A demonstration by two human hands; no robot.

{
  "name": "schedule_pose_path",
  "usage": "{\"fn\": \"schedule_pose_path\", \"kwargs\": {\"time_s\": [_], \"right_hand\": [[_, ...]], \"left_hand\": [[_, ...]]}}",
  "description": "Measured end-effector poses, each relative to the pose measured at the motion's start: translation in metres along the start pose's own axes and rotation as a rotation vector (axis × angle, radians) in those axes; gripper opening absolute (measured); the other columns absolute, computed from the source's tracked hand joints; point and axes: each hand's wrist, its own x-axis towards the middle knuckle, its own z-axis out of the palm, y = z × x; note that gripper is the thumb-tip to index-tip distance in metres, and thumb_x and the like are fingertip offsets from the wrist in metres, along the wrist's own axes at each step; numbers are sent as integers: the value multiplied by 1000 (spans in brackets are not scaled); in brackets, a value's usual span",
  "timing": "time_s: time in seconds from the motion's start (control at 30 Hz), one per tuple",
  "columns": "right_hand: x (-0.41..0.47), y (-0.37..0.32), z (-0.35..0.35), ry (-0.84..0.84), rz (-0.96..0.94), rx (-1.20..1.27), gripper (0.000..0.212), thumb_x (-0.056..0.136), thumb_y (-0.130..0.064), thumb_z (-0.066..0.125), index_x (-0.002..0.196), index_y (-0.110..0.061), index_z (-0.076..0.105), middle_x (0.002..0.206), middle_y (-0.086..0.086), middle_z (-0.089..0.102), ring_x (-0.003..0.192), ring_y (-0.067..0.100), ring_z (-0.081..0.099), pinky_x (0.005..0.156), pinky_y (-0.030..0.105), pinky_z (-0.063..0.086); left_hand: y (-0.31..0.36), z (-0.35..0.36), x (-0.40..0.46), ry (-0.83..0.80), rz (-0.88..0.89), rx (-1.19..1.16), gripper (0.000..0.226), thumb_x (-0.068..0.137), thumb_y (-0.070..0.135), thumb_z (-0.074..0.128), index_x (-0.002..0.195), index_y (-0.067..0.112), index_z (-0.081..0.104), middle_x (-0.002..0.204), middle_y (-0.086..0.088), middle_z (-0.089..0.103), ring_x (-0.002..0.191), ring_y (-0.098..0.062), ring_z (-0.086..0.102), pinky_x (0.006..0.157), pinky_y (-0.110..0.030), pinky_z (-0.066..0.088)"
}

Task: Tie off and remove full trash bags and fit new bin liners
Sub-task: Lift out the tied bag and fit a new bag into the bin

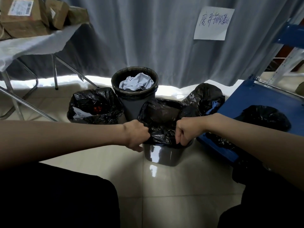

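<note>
Two hands grip the black liner draped over the near bin, a dark glossy tub on the pale floor tiles right in front of the person. The left hand has its fingers curled into the plastic at the bin's left rim, knuckles up; the right hand is a fist bunching the plastic at the right rim, thumb side down. The hands stand apart, with gathered liner between them. Both forearms reach in level from the bottom corners, and the fingertips are buried in the folds, so the exact grasp is hard to see.

Behind stands a round bin with crumpled white paper inside. A black bag sits to its left, another bag with a blue tie to its right. More black plastic lies on a blue cart, cut off at the edge. A handwritten sheet on the grey curtain bears Chinese characters I cannot read surely. Cardboard parcels with blurred labels top a folding table.
</note>
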Motion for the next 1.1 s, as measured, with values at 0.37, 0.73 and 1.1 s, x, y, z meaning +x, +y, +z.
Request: {"fn": "schedule_pose_path", "kwargs": {"time_s": [0.37,0.73,1.1], "right_hand": [[-18,15,1,88,-20,-60,20,75,-11,75,87,-23,65,83,-1,68,65,2,53,67,23,45],[-35,26,19,254,-122,-298,13,79,-19,66,87,-27,60,87,-9,58,79,11,54,65,29,43],[-39,24,26,192,-80,-336,27,84,-18,60,102,-34,74,93,-16,72,81,5,63,65,23,46]], "left_hand": [[-2,-35,37,233,-35,-575,21,79,47,72,82,27,64,85,8,64,85,-20,63,71,-33,51],[1,-30,46,205,23,-734,24,67,40,84,76,23,69,63,16,60,63,-3,54,67,-26,48],[8,-22,31,198,125,-456,14,80,35,71,91,26,74,85,9,71,82,-17,66,67,-27,49]]}}
